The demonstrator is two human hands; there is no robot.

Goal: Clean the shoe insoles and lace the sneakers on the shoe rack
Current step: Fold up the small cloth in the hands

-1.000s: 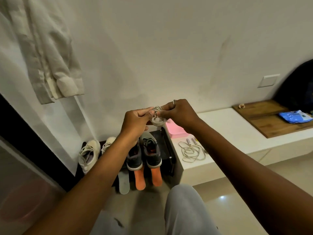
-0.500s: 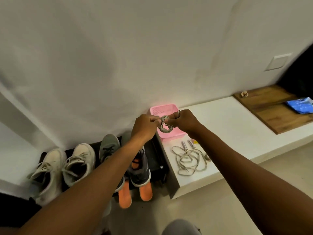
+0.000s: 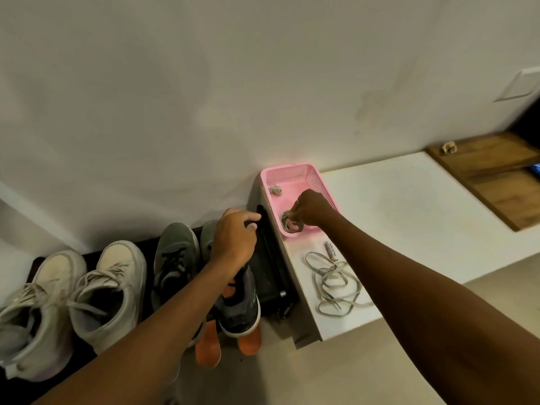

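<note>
My right hand (image 3: 312, 209) pinches a coiled grey shoelace bundle (image 3: 287, 223) down inside the pink mesh basket (image 3: 292, 168). My left hand (image 3: 233, 238) hovers with loosely curled fingers over the toe of a grey sneaker (image 3: 242, 311), next to the black shoe rack's end rail (image 3: 270, 276). It holds nothing that I can see. A second grey sneaker (image 3: 175, 258) and two white laced sneakers (image 3: 114, 287) (image 3: 38, 302) stand on the rack. Two orange insoles (image 3: 208, 346) (image 3: 249, 343) stick out under the grey pair. A loose grey lace (image 3: 336, 285) lies on the white bench (image 3: 409, 214).
A small labelled tube (image 3: 330, 249) lies by the loose lace. A small pale object (image 3: 275, 190) sits at the basket's back. A wooden board (image 3: 496, 176) covers the bench's far right. The wall runs close behind the rack and bench.
My left hand let go of the lace bundle and moved left over the grey sneaker. My right hand carried the bundle down into the pink basket. The view tilted lower.
</note>
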